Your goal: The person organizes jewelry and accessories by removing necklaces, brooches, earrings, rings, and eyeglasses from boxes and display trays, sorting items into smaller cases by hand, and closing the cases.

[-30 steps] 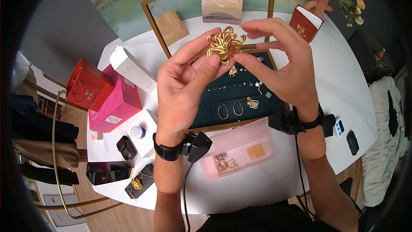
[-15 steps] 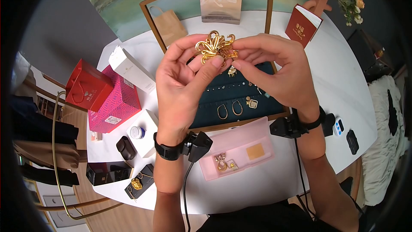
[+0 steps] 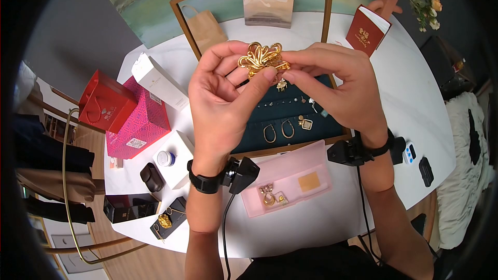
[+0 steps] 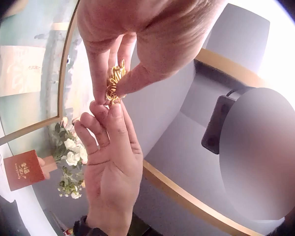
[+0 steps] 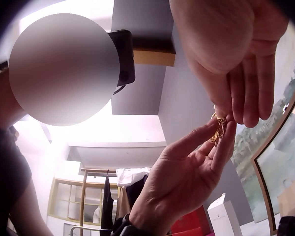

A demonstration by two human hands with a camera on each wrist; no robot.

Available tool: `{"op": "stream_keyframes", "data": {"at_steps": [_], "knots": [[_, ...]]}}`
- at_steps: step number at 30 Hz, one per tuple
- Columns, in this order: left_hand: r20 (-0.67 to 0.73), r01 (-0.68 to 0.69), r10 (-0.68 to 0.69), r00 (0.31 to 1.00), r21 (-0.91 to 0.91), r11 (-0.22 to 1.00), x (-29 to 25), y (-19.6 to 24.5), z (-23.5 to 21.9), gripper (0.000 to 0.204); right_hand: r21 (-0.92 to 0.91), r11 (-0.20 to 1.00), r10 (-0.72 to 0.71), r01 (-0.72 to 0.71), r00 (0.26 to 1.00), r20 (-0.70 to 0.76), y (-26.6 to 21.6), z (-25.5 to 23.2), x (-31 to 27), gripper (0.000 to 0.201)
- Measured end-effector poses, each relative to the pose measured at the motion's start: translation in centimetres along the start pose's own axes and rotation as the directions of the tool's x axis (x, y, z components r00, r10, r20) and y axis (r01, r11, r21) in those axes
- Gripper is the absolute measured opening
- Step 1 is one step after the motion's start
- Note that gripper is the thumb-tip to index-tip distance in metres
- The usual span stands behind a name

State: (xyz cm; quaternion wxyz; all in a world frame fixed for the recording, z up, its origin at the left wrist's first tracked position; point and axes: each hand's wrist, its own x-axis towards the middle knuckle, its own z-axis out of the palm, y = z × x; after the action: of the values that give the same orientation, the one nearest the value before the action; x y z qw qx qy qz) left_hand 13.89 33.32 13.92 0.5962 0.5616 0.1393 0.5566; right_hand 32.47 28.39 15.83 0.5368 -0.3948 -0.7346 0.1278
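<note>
A gold flower-shaped brooch [image 3: 261, 56] with looping petals is held up above the open jewelry box [image 3: 244, 151]. My left hand [image 3: 218, 106] pinches it from the left, thumb across its front and fingers behind. From the other side my right hand [image 3: 345, 85] pinches the brooch's right edge between thumb and forefinger. In the left wrist view the brooch [image 4: 117, 78] appears nearly edge-on, with both sets of fingertips meeting at it. The right wrist view shows little of the brooch [image 5: 218, 133], mostly covered by fingers. Below, the box's dark green lining [image 3: 272, 116] carries hoop earrings [image 3: 287, 130] and small studs.
The box's glass lid [image 3: 328, 10] stands raised behind my hands. Nearer me, a pink case [image 3: 290, 205] holds a few jewelry pieces. On the left are a red bag [image 3: 108, 105], white boxes and a dark pad with a gold piece [image 3: 165, 221]. A red booklet [image 3: 365, 32] stands back right.
My right hand has come in from beside the brooch, fingers spread, to pinch its right edge. The brooch has moved slightly left and down and tilted; my left hand keeps hold of it.
</note>
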Motion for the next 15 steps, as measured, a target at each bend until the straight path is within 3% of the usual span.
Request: {"op": "stream_keyframes", "data": {"at_steps": [11,15], "knots": [[-0.002,0.010,-0.010,1.000,-0.032,0.999,-0.01,0.06,0.39,0.036,0.063,0.998,0.032,-0.029,0.998,-0.050,0.17,0.18,-0.02,0.021],[-0.010,0.066,-0.065,0.998,0.084,0.994,-0.04,0.20,0.60,0.031,0.056,0.998,0.029,-0.025,0.996,-0.083,0.22,0.21,-0.01,0.018]]}}
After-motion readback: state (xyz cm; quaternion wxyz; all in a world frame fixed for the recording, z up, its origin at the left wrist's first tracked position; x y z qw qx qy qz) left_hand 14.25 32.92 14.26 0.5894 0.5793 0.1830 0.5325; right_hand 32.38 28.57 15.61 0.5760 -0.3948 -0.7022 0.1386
